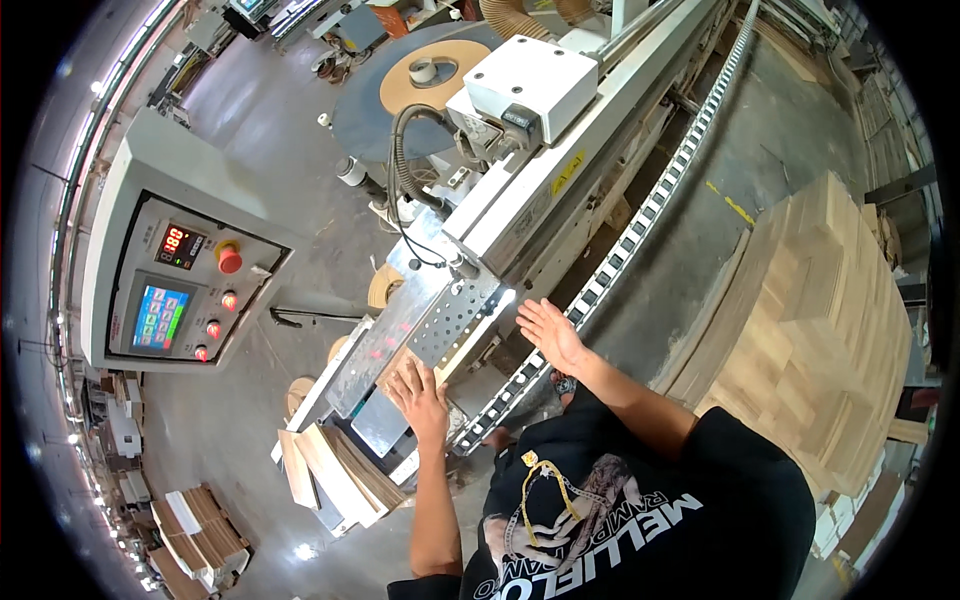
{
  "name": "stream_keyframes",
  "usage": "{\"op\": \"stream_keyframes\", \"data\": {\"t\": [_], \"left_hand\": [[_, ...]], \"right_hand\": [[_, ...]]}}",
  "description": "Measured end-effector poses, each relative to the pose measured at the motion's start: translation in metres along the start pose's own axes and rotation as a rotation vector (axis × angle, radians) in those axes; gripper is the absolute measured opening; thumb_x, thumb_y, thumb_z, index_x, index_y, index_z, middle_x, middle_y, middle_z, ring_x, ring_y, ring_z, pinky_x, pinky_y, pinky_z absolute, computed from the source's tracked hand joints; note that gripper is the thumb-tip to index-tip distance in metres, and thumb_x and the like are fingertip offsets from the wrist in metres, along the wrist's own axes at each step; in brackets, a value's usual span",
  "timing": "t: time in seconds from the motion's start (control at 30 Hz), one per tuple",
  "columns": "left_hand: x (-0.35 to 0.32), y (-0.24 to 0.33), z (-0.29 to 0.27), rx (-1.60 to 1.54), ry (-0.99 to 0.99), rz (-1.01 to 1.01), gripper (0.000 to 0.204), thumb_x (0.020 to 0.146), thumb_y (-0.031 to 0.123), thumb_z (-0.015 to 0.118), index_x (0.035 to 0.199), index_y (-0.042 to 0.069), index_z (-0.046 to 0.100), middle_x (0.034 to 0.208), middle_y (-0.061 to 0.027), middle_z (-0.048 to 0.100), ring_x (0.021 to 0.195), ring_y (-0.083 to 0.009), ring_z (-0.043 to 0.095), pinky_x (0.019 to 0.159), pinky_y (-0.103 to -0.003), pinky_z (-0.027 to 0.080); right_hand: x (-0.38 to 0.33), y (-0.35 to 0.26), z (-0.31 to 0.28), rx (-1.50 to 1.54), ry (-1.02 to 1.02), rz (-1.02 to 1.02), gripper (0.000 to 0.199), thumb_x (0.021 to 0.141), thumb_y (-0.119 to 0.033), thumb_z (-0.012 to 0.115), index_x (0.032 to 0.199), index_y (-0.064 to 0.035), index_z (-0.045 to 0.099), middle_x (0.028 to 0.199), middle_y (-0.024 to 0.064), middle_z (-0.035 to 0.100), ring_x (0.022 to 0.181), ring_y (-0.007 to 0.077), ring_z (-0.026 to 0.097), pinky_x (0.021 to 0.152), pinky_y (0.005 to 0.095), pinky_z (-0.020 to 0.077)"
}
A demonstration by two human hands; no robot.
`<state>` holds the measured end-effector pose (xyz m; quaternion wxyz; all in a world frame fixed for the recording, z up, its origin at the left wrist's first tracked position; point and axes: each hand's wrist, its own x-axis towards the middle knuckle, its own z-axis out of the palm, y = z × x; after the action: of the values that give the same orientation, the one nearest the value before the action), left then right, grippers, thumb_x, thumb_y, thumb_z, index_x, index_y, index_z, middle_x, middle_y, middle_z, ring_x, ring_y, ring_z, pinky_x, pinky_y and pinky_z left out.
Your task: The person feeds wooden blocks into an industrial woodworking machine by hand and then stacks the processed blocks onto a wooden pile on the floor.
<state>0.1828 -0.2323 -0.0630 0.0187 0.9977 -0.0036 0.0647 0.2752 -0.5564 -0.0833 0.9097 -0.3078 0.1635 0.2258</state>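
Observation:
My left hand point(420, 402) lies with fingers spread at the near end of a light wooden board point(453, 362) on the machine's feed table. The board runs under a dark perforated plate point(452, 320), which hides part of it. My right hand point(552, 334) is open, fingers stretched and together, with nothing in it. It hovers by the board's far end, close to the roller rail point(603, 283); whether it touches anything I cannot tell. The edge-banding machine point(540, 215) stretches away from me to the upper right.
A control panel point(190, 280) with a lit screen and a red stop button stands at the left. Thin wooden boards point(340, 470) lean at the table's near end. Stacked wooden boards point(800, 330) rise at my right. Behind the machine sits a coil of edge banding point(435, 75).

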Motion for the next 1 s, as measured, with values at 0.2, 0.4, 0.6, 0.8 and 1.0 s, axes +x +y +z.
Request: {"op": "stream_keyframes", "data": {"t": [0.2, 0.4, 0.6, 0.8, 1.0], "left_hand": [[0.013, 0.016, 0.001, 0.017, -0.006, 0.005, 0.043, 0.102, 0.035, 0.072, 0.134, 0.007, 0.07, 0.168, -0.0183, 0.047, 0.157, -0.0538, 0.033, 0.13, -0.07, 0.02], [0.023, 0.028, 0.013, 0.009, -0.012, -0.04, 0.041, 0.103, 0.042, 0.069, 0.127, 0.01, 0.079, 0.16, -0.0215, 0.055, 0.158, -0.0528, 0.032, 0.132, -0.069, 0.017], [0.042, 0.055, 0.005, -0.029, -0.102, -0.048, 0.047, 0.099, 0.035, 0.075, 0.14, 0.011, 0.074, 0.168, -0.0267, 0.046, 0.162, -0.0518, 0.027, 0.133, -0.07, 0.014], [0.056, 0.08, 0.005, -0.031, 0.005, 0.002, 0.049, 0.102, 0.037, 0.071, 0.141, 0.008, 0.073, 0.157, -0.0234, 0.061, 0.16, -0.048, 0.035, 0.132, -0.072, 0.013], [0.061, 0.097, 0.012, -0.134, -0.106, -0.17, 0.046, 0.105, 0.043, 0.067, 0.136, 0.01, 0.075, 0.135, -0.0217, 0.074, 0.136, -0.0441, 0.063, 0.123, -0.063, 0.036]], "right_hand": [[0.003, 0.023, 0.038, 0.073, -0.012, 0.161, 0.111, 0.105, -0.071, 0.055, 0.175, 0.0009, 0.009, 0.185, 0.0169, 0.014, 0.168, 0.0299, 0.022, 0.137, 0.0447, 0.0184], [-0.001, 0.023, 0.076, 0.06, -0.006, 0.127, 0.117, 0.104, -0.078, 0.049, 0.176, -0.0025, -0.004, 0.187, 0.0118, -0.005, 0.172, 0.0238, -0.003, 0.138, 0.0426, 0.0029], [0.018, 0.01, 0.08, 0.129, 0.008, 0.082, 0.119, 0.1, -0.086, 0.042, 0.177, -0.0088, -0.007, 0.187, 0.0095, -0.008, 0.172, 0.0234, -0.008, 0.137, 0.0397, -0.0041], [0.026, -0.017, 0.078, 0.307, 0.104, 0.022, 0.121, 0.098, -0.089, 0.044, 0.177, -0.0127, -0.007, 0.187, 0.01, -0.003, 0.172, 0.0241, -0.003, 0.136, 0.0408, -0.0053], [0.036, -0.028, 0.056, 0.358, 0.119, 0.061, 0.126, 0.094, -0.089, 0.052, 0.178, -0.0159, -0.009, 0.187, 0.0109, -0.005, 0.172, 0.03, -0.005, 0.137, 0.0427, -0.0047]]}}
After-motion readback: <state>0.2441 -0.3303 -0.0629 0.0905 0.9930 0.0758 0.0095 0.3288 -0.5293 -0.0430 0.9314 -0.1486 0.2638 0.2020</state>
